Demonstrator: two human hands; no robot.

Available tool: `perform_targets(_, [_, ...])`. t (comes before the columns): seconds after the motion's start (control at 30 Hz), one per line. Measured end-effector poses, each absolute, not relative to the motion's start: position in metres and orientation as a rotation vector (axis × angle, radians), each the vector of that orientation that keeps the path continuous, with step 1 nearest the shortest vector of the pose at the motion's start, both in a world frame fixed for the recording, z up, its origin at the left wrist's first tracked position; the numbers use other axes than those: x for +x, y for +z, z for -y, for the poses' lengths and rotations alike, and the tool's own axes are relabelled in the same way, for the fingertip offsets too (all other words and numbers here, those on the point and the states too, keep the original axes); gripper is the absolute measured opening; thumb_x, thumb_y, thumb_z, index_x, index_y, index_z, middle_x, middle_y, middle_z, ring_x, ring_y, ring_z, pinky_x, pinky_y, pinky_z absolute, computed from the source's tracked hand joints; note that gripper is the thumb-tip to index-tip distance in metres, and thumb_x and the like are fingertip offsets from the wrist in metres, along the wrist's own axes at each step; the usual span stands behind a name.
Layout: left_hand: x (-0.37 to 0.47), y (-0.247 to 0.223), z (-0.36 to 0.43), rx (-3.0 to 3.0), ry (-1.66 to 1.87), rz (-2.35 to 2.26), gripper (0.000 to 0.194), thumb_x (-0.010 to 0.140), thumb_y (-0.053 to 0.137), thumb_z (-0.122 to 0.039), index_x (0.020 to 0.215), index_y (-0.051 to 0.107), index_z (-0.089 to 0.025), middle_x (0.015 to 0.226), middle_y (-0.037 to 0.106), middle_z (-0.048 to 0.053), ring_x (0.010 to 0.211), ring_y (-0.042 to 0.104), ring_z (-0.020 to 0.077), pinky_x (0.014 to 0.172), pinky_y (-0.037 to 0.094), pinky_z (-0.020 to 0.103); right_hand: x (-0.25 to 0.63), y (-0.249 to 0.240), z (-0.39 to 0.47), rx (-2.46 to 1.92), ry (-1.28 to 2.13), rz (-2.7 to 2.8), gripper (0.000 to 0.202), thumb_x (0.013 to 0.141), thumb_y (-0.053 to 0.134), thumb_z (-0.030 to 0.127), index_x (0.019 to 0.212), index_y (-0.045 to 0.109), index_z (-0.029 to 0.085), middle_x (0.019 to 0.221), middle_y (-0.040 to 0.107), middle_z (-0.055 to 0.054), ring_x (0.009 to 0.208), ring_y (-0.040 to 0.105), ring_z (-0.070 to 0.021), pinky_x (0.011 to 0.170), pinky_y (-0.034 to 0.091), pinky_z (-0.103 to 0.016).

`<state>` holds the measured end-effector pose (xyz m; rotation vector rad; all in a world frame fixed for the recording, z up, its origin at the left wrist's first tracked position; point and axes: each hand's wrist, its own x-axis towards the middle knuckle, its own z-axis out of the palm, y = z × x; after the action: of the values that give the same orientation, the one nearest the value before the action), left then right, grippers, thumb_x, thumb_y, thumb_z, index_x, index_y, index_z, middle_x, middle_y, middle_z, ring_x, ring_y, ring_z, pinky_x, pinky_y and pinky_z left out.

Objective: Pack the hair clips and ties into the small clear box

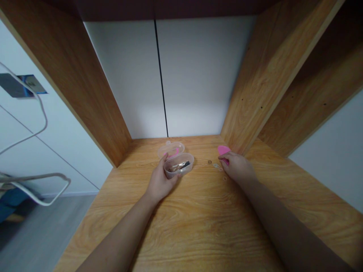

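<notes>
My left hand (161, 179) grips a small clear oval box (188, 160) from its left and front sides. Small dark and shiny items (180, 166) lie inside it. Behind the box is its raised clear lid (171, 149), with pink marks on it. My right hand (236, 164) has its fingers closed at a flat pink piece (224, 150); whether they pinch it or something smaller is hidden. Just left of my right fingers are a dark ring (210, 162), a pale small item (216, 165) and thin light rings (225, 178) on the wood.
The wooden desktop (184, 226) runs back to a white panel (198, 75) between upright wooden boards (255, 75). White cables (42, 109) hang at the far left, beside a grey floor (53, 223).
</notes>
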<state>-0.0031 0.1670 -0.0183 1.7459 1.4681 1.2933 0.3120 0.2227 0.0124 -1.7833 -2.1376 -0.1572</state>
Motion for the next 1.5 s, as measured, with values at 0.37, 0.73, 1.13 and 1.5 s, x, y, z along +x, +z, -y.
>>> perform_targets(0.37, [0.000,-0.016,-0.164,1.902,1.335,-1.194,0.092,0.079,0.076,-0.021,0.155,0.026,-0.026,0.138,0.061,0.012,0.125,0.062,0.0260,0.110,0.048,0.046,0.297,0.007,-0.216,-1.245,-0.043,2.055,0.036,0.095,0.055,0.030,0.128,0.065,0.021,0.122,0.068,-0.011,0.115,0.065,-0.0274,0.100,0.053,-0.043])
perform_targets(0.73, [-0.001,-0.005,-0.155,2.529,1.214,-1.127,0.094,0.084,0.065,-0.011,0.160,0.013,-0.027,0.149,0.052,0.015,0.137,0.050,0.0297,0.111,0.047,0.052,0.266,0.016,-0.189,-0.840,0.105,2.045,0.067,0.096,0.058,0.026,0.156,0.029,0.036,0.157,0.036,-0.012,0.140,0.044,-0.0299,0.096,0.058,-0.047])
perform_targets(1.13, [0.003,-0.003,-0.156,2.674,1.196,-1.005,0.101,0.087,0.060,-0.009,0.160,-0.010,-0.020,0.142,0.058,0.021,0.132,0.056,0.0275,0.104,0.053,0.049,0.274,0.015,-0.189,-0.810,0.145,2.072,0.043,0.101,0.042,0.018,0.142,0.050,0.028,0.114,0.069,-0.009,0.100,0.067,-0.0232,0.083,0.057,-0.038])
perform_targets(1.5, [0.007,0.009,-0.149,2.981,1.205,-0.985,0.027,0.095,0.054,-0.008,0.120,0.062,-0.016,0.136,0.064,0.013,0.140,0.049,0.0264,0.109,0.052,0.044,0.273,0.022,-0.178,-0.597,0.198,2.054,0.033,0.100,0.041,0.020,0.129,0.058,0.025,0.101,0.070,-0.008,0.085,0.066,-0.0215,0.071,0.053,-0.035])
